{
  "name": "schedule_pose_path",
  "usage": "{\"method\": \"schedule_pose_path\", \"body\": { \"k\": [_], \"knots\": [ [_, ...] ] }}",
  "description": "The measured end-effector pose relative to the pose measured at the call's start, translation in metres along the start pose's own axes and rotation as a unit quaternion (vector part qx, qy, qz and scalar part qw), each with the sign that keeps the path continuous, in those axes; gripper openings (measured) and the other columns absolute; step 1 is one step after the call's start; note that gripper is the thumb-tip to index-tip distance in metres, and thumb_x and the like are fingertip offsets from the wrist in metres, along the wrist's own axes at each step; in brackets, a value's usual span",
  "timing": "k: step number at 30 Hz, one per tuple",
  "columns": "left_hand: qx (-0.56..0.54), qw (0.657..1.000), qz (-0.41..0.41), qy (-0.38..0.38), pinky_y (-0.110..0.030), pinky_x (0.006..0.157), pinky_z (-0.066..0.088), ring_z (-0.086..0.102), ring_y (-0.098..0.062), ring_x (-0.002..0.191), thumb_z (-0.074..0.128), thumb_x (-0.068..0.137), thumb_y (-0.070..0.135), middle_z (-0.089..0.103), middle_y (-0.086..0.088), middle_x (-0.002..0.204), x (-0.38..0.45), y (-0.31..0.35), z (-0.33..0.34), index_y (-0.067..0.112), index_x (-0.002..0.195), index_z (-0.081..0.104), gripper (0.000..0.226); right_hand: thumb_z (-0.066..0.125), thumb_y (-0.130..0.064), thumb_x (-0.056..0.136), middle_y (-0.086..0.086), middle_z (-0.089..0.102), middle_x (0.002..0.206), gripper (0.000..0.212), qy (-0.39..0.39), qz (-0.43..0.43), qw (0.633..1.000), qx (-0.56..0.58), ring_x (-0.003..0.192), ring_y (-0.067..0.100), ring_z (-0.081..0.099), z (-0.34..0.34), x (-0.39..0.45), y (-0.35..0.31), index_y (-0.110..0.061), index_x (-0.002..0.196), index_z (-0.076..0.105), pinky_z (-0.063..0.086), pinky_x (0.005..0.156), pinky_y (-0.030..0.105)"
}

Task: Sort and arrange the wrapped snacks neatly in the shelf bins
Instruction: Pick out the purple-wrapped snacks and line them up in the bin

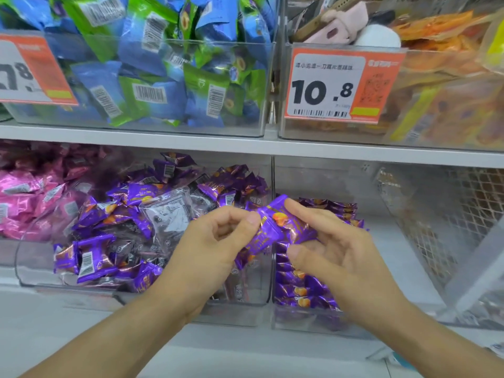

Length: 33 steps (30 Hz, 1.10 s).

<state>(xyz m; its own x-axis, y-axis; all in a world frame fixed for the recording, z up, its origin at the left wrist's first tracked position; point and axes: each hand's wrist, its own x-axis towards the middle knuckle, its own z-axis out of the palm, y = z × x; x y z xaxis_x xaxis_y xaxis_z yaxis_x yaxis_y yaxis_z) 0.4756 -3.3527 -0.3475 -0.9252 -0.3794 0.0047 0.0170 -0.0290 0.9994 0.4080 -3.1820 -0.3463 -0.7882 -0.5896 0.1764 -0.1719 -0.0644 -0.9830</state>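
At the centre of the frame both hands hold purple snack packs [275,225] over the divider between two clear bins on the lower shelf. The left hand [215,241] pinches one end between thumb and curled fingers; the right hand [324,246] grips the other side, index finger on top, thumb beneath. The left bin [41,274] holds a loose jumble of purple packs (a few clear wrappers among them). The right bin [300,323], lower centre-right, holds purple packs lined in a row. A price tag [343,85] hangs upper right.
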Motion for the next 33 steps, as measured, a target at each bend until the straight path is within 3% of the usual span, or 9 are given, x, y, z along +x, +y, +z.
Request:
{"method": "schedule_pose_path", "body": {
  "k": [2,4,7,10,15,20,24,30,33],
  "knots": [
    [-0.016,1.0,0.004,0.016,-0.032,0.079,0.049,0.062,-0.012,0.075,0.066,0.069,0.046,0.073,-0.003,0.084,0.0,0.0,0.0,0.022,0.083,0.075,0.029,0.075,-0.012,0.086,-0.005,0.071,0.111,0.034,0.019,0.008,1.0,0.015,0.074,0.011,0.066,0.0,0.0,-0.003,-0.028,0.116,0.071,0.053,0.069,0.019],
    [-0.027,0.999,0.011,0.021,-0.036,0.077,0.05,0.063,-0.014,0.073,0.065,0.07,0.043,0.074,-0.005,0.084,-0.001,0.0,0.001,0.021,0.085,0.075,0.028,0.069,-0.004,0.087,-0.001,0.075,0.104,0.031,0.045,0.008,0.999,0.022,0.08,0.015,0.069,-0.001,0.0,-0.002,-0.023,0.112,0.071,0.057,0.074,0.023],
    [-0.025,0.999,0.016,0.031,-0.05,0.084,0.056,0.064,-0.021,0.077,0.065,0.073,0.04,0.074,-0.015,0.09,-0.003,0.002,0.003,0.018,0.089,0.076,0.03,0.081,-0.002,0.076,0.006,0.073,0.107,0.047,0.074,0.03,0.995,0.058,0.095,0.026,0.071,-0.006,0.004,0.004,-0.018,0.116,0.064,0.06,0.083,0.035],
    [-0.03,0.998,0.008,0.048,-0.059,0.085,0.054,0.061,-0.026,0.075,0.068,0.071,0.042,0.073,-0.018,0.089,-0.004,0.005,0.005,0.017,0.087,0.075,0.031,0.085,-0.012,0.065,0.007,0.074,0.107,0.055,0.069,0.043,0.994,0.074,0.101,0.026,0.07,-0.01,0.006,0.005,-0.017,0.117,0.067,0.058,0.084,0.033],
    [-0.063,0.995,-0.017,0.075,-0.05,0.084,0.054,0.061,-0.026,0.072,0.068,0.083,0.024,0.07,-0.013,0.079,-0.002,0.005,0.004,0.01,0.083,0.072,0.014,0.075,-0.006,0.066,0.011,0.074,0.1,0.041,0.053,0.037,0.988,0.138,0.083,0.023,0.071,-0.011,0.004,0.0,-0.008,0.106,0.066,0.056,0.073,0.026],
    [-0.065,0.994,-0.018,0.092,-0.028,0.062,0.06,0.069,-0.021,0.064,0.063,0.089,0.006,0.074,-0.017,0.078,-0.003,0.006,0.008,0.004,0.086,0.071,0.009,0.085,-0.013,0.068,0.008,0.075,0.088,0.034,-0.006,0.043,0.995,0.087,0.072,0.015,0.068,-0.004,0.002,-0.005,-0.011,0.1,0.072,0.055,0.066,0.023],
    [-0.072,0.993,-0.018,0.088,-0.021,0.055,0.055,0.071,-0.019,0.061,0.059,0.092,0.005,0.074,-0.016,0.075,-0.005,0.007,0.013,-0.001,0.083,0.067,0.014,0.084,-0.026,0.072,0.004,0.074,0.094,0.028,0.011,0.023,1.0,0.007,0.081,0.015,0.066,0.002,0.0,0.0,-0.023,0.099,0.077,0.056,0.07,0.03],
    [-0.114,0.991,-0.019,0.073,-0.019,0.05,0.053,0.07,-0.016,0.057,0.051,0.098,0.012,0.074,-0.013,0.072,-0.008,0.013,0.02,-0.002,0.085,0.064,0.023,0.082,-0.019,0.076,0.006,0.076,0.101,0.026,-0.004,0.041,0.997,0.058,0.095,0.024,0.072,0.004,0.002,-0.001,-0.016,0.101,0.075,0.058,0.078,0.03],
    [-0.131,0.991,-0.012,0.037,-0.022,0.056,0.056,0.074,-0.021,0.071,0.048,0.099,0.027,0.076,-0.013,0.082,-0.009,0.016,0.022,-0.002,0.095,0.065,0.035,0.082,-0.016,0.076,0.008,0.076,0.101,0.027,0.011,0.05,0.995,0.084,0.091,0.023,0.072,0.001,0.002,-0.002,-0.016,0.102,0.076,0.056,0.075,0.031]
  ]
}}
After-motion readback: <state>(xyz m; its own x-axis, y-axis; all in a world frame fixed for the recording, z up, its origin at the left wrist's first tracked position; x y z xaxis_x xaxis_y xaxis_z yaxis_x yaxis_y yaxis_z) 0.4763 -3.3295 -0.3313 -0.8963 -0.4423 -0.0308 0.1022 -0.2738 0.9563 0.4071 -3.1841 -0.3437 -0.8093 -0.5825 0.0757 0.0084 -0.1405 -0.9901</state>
